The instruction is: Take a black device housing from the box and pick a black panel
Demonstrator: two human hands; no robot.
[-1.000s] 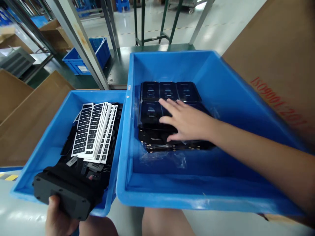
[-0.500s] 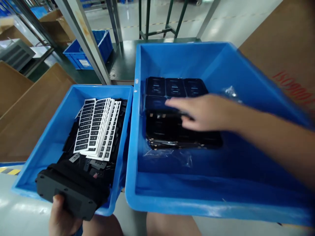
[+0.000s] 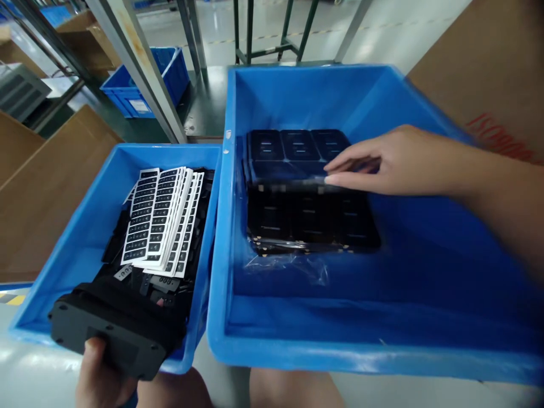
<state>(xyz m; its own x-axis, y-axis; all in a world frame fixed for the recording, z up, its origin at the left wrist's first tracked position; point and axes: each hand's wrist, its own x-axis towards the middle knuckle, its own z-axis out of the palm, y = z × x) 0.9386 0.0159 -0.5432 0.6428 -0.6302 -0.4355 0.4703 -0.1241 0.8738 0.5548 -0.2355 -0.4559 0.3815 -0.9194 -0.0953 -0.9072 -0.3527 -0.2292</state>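
nearest, a black case (image 3: 113, 340) is gripped by the left hand (image 3: 100, 374), thumb pressed on its face and a fingertip showing behind; held one-handed over the small bin (image 3: 91, 249), it could be dropped near the sticker sheets (image 3: 159, 221) if that hold were loosened. in the big bin (image 3: 323, 340), clear film (image 3: 293, 267) is bunched loosely along the front of the black pile (image 3: 310, 224) and could be snagged. farther in, the top sheet (image 3: 289, 164) is pinched at its near edge between the thumb and fingers of the right hand (image 3: 386, 161); if lifted by that edge alone, it could be bent, or scraped against the pile. beyond, a blue crate (image 3: 125, 103) is seen on a green shelf (image 3: 208, 107)
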